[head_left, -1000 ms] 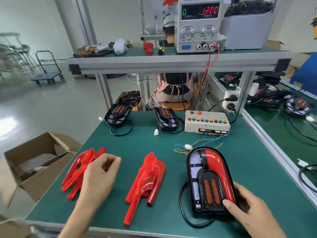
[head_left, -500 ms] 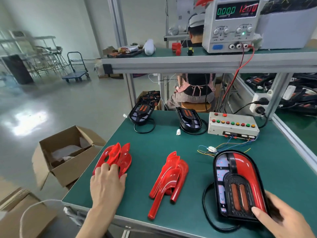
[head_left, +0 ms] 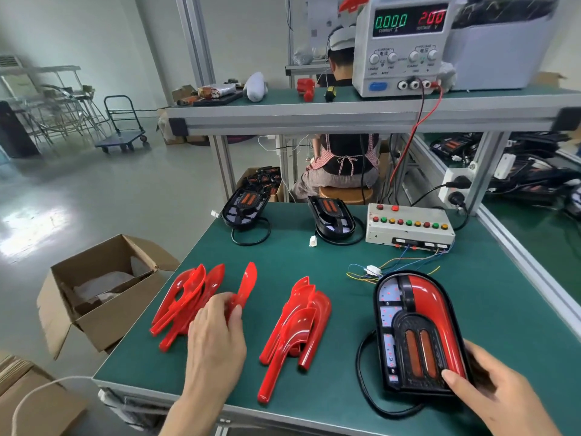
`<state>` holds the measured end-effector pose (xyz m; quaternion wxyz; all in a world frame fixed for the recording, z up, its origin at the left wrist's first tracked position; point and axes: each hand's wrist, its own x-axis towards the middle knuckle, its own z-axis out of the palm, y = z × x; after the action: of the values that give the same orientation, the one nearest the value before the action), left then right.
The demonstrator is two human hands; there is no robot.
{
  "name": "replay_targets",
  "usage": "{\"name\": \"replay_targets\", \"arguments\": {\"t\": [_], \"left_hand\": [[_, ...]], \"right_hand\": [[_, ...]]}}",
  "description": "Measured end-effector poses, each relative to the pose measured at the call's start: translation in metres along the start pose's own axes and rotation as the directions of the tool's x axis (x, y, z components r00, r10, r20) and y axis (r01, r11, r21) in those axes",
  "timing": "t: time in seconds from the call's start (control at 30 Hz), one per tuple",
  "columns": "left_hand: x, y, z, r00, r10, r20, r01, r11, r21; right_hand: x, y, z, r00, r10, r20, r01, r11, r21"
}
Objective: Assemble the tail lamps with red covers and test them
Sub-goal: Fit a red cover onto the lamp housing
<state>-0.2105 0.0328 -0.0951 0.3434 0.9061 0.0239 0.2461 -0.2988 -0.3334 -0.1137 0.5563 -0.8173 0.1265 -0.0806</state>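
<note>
While the left hand [head_left: 217, 335] pinches a red cover [head_left: 245, 286], the right hand [head_left: 490, 394] apparently grips the tail lamp [head_left: 418, 335] near the table edge [head_left: 314, 418].

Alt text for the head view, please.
The left hand pinches one red cover lifted from the left pile while the right hand holds a half-covered tail lamp on the green bench.

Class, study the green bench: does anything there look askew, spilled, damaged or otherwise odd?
Nothing looks damaged or spilled. The red covers lie in two loose, fanned piles, untidy rather than wrong. The tail lamp at the right hand has red on one side only; the left hand grips another cover.
</note>
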Motion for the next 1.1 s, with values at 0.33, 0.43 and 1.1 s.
{"name": "replay_targets", "arguments": {"t": [0.33, 0.43, 1.1], "left_hand": [[-0.048, 0.120, 0.070, 0.900, -0.126, 0.418, 0.415, 0.544, -0.730], [-0.056, 0.134, 0.089, 0.906, -0.136, 0.401, 0.390, 0.635, -0.667], [-0.047, 0.152, 0.113, 0.932, 0.295, 0.210, -0.312, 0.949, 0.053]], "right_hand": [[0.003, 0.013, -0.003, 0.998, -0.059, 0.015, 0.058, 0.998, 0.012], [0.005, 0.018, -0.004, 0.998, -0.057, 0.027, 0.056, 0.998, 0.036], [0.004, 0.023, -0.004, 0.994, -0.086, 0.070, 0.077, 0.990, 0.115]]}}
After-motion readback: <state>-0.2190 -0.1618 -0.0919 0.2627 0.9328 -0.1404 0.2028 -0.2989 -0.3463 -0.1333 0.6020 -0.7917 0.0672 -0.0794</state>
